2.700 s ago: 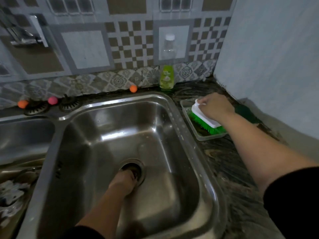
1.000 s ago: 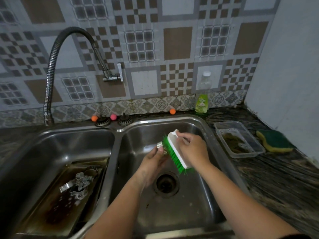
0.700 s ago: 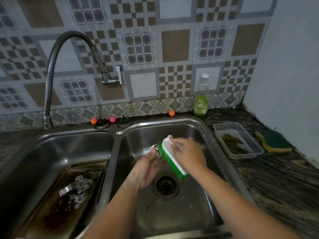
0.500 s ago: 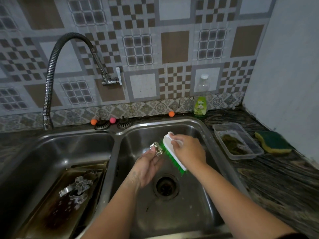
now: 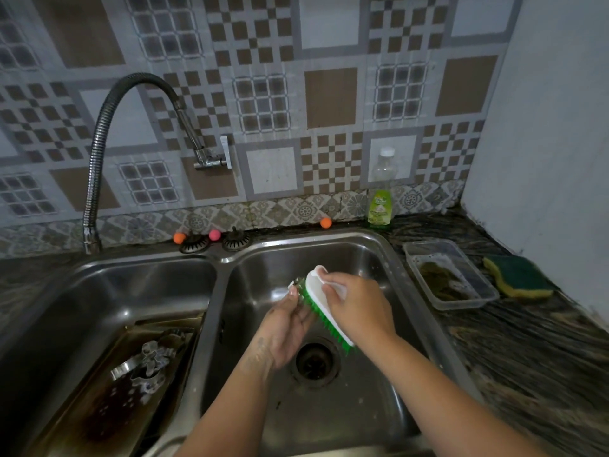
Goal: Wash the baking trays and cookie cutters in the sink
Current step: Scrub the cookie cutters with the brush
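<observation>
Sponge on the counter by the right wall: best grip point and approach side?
Take the sponge across its narrower width, pinching its two long edges, coming straight down from above. It lies flat on the counter, green scouring face up, yellow foam below, so the edges are exposed. The wall crowds the far side and the clear plastic tray the left, so a side approach looks cramped.

A patterned tile wall (image 5: 329, 97) in brown, grey and white rises behind the dark marbled worktop (image 5: 540, 351). To the right of the tiles stands a plain pale wall (image 5: 553, 127). The light is dim.
</observation>
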Action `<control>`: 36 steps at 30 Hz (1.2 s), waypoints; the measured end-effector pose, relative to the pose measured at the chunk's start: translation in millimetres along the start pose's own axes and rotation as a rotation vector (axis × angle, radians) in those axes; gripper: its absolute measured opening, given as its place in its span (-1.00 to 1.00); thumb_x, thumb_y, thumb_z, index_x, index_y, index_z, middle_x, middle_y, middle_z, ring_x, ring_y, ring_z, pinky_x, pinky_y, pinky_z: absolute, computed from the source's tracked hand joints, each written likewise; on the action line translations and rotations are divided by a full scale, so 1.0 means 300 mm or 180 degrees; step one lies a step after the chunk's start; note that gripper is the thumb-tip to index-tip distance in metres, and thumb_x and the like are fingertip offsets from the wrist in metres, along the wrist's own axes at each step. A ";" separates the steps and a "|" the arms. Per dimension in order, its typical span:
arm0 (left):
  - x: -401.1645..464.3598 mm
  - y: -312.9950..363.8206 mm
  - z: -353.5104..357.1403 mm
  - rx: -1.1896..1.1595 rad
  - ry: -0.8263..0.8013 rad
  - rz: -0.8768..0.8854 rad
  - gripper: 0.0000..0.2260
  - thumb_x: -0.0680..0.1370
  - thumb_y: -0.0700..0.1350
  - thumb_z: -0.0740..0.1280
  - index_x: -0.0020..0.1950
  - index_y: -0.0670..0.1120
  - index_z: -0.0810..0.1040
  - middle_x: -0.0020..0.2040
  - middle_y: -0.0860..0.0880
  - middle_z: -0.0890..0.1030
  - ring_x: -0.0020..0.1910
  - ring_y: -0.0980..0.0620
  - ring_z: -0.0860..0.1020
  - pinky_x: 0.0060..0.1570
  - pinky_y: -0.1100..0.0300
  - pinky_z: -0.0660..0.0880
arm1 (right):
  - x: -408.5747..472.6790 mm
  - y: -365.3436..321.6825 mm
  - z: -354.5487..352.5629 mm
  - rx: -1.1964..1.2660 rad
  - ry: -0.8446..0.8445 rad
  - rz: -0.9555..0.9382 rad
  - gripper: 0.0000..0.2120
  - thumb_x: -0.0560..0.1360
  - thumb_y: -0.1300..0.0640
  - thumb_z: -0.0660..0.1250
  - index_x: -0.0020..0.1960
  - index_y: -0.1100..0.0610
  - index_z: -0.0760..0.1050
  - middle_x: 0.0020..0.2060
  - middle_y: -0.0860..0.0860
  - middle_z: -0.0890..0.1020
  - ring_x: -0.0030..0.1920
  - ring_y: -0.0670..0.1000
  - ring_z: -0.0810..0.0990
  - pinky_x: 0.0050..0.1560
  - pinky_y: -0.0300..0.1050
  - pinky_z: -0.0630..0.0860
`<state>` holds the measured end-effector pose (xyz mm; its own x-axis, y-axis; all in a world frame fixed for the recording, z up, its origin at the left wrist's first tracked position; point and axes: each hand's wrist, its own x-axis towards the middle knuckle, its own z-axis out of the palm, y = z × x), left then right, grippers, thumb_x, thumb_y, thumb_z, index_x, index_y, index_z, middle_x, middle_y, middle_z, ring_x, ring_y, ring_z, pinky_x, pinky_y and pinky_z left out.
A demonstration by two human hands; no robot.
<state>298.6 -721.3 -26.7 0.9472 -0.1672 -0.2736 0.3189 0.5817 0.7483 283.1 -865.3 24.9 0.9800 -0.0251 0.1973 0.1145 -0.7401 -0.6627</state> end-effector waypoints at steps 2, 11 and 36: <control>0.004 -0.012 0.008 -0.0192 0.0244 -0.0013 -0.64 0.67 -0.06 0.10 0.25 -0.30 0.48 0.21 -0.28 0.58 0.18 -0.07 0.59 0.15 0.06 0.53 | -0.031 -0.003 -0.003 -0.0021 -0.0038 -0.0046 -0.69 0.55 -0.02 0.26 0.27 -0.22 0.50 0.13 -0.17 0.63 0.13 -0.07 0.59 -0.03 -0.25 0.45; -0.040 -0.068 0.060 -0.0236 0.0683 -0.0006 -0.63 0.65 -0.06 0.17 0.25 -0.35 0.46 0.11 -0.24 0.63 0.23 -0.10 0.56 0.35 0.06 0.39 | 0.009 -0.001 -0.008 0.0400 0.0102 0.0248 -0.70 0.54 0.02 0.27 0.24 -0.19 0.53 0.14 -0.18 0.63 0.16 -0.04 0.58 0.03 -0.22 0.46; -0.301 0.061 -0.110 0.1633 0.0524 0.0932 -0.85 0.53 -0.11 0.40 0.05 -0.14 0.61 -0.13 -0.05 0.68 -0.29 0.12 0.63 -0.36 0.36 0.50 | -0.314 -0.237 0.004 0.0726 0.0677 0.0244 -0.73 0.53 0.05 0.31 0.22 -0.09 0.58 0.12 -0.09 0.65 0.11 -0.05 0.60 0.05 -0.17 0.52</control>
<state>217.7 -669.2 -8.1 0.9933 0.0907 -0.0719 0.0607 0.1206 0.9909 182.9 -809.3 52.6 0.9340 -0.2325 0.2712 0.0988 -0.5615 -0.8216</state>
